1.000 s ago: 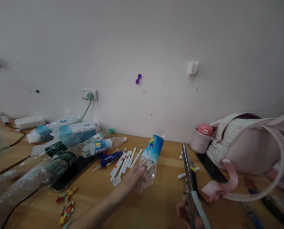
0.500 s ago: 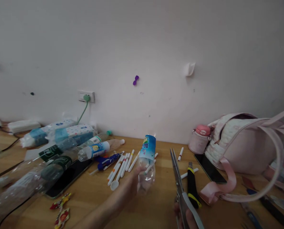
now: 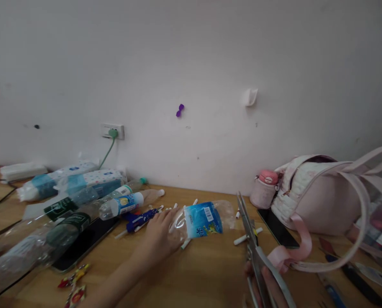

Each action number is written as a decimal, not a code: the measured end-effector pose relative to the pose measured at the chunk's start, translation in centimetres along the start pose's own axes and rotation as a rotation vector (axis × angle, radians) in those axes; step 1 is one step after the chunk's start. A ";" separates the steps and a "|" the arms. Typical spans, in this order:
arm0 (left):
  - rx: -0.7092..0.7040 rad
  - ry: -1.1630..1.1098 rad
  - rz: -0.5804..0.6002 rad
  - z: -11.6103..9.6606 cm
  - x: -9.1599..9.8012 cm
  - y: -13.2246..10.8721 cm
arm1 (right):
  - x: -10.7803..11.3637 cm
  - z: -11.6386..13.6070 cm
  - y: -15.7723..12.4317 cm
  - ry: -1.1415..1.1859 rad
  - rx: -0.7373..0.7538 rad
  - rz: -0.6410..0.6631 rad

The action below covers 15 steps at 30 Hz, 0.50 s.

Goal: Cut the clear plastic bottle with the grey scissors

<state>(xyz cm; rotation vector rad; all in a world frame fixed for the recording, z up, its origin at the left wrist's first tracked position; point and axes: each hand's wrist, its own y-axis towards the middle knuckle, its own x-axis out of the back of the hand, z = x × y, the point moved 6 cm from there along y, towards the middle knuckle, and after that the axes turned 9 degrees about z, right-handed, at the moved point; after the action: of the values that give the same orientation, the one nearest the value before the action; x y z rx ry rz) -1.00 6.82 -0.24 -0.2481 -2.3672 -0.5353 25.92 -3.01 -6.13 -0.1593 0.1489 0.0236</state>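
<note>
My left hand (image 3: 161,233) grips one end of a clear plastic bottle (image 3: 227,214) that has a blue label (image 3: 203,220). The bottle lies almost sideways above the table, its far end pointing right. In my right hand (image 3: 270,284) is a pair of scissors (image 3: 251,244) with grey handles, fingers through the loops. Its blades point up and away, close together, to the right of the bottle and apart from it. Several white markers (image 3: 244,238) lie behind and beside the bottle, partly covered by it and my left hand.
Several bottles (image 3: 129,203), tissue packs (image 3: 94,179) and a dark phone (image 3: 84,246) lie left. A blue glue gun (image 3: 139,219) rests by my left hand. A pink bag (image 3: 325,196), pink flask (image 3: 264,188) and another phone (image 3: 279,229) stand or lie right.
The bottle has turned from upright to nearly sideways, and my left hand now grips its left end. The scissors have shifted slightly right and up. The view has shifted a little.
</note>
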 end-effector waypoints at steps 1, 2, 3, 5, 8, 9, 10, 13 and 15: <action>-0.001 0.039 -0.013 0.1 0.6 0.1 | 0.3 0.3 0.1 0.026 0.015 -0.010; 0.000 0.067 -0.021 0.0 1.1 0.1 | 0.7 0.7 0.2 0.047 0.041 -0.035; 0.002 0.087 -0.015 -0.5 1.4 0.0 | 1.0 1.0 0.3 0.063 0.076 -0.068; -0.008 0.113 0.053 -2.1 1.4 -0.7 | 1.2 1.6 0.2 0.071 0.142 -0.081; -0.079 0.180 0.300 -5.6 0.1 -2.3 | 1.1 2.7 -0.5 0.007 0.305 -0.130; -0.091 0.200 0.332 -6.4 -0.1 -2.7 | 1.1 3.1 -0.7 -0.010 0.341 -0.165; -0.103 0.207 0.346 -7.1 -0.2 -3.0 | 1.0 3.3 -1.0 -0.022 0.361 -0.201; -0.125 0.150 0.333 -7.6 -0.3 -3.3 | 0.6 3.7 -1.4 -0.029 0.344 -0.237; -0.127 0.052 0.311 -7.1 -0.3 -3.1 | 0.4 3.9 -1.7 0.045 0.349 -0.242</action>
<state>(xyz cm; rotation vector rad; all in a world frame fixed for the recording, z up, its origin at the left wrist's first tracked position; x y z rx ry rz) 2.41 0.87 3.46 -0.6403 -2.1911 -0.5337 26.91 -4.01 -2.10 0.1709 0.1755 -0.2457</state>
